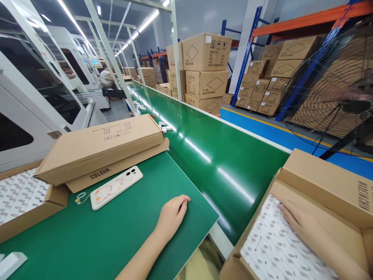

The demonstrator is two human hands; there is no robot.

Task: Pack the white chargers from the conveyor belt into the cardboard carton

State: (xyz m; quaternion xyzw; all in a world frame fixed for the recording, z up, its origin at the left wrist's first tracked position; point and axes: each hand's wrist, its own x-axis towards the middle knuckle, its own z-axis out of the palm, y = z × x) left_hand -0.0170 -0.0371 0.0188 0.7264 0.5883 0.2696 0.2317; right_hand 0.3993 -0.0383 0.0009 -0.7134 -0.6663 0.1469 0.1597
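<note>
Seems to be settling or checking the patterned white layer [274, 245] in the open carton [326, 177], likely calling next for a light, level touch. Touches that layer near its far end with the right hand [303, 223], fingers straight and close together, impossible to tell whether gripping or merely resting. Rests the left hand [171, 216] on the green tabletop [96, 241], loosely curled around nothing visible, well left of the layer.

A caged fan [354, 105] stands near a blue-and-orange rack [294, 24] (cartons [272, 96] piled beneath), a patterned phone [112, 190] well apart
</note>
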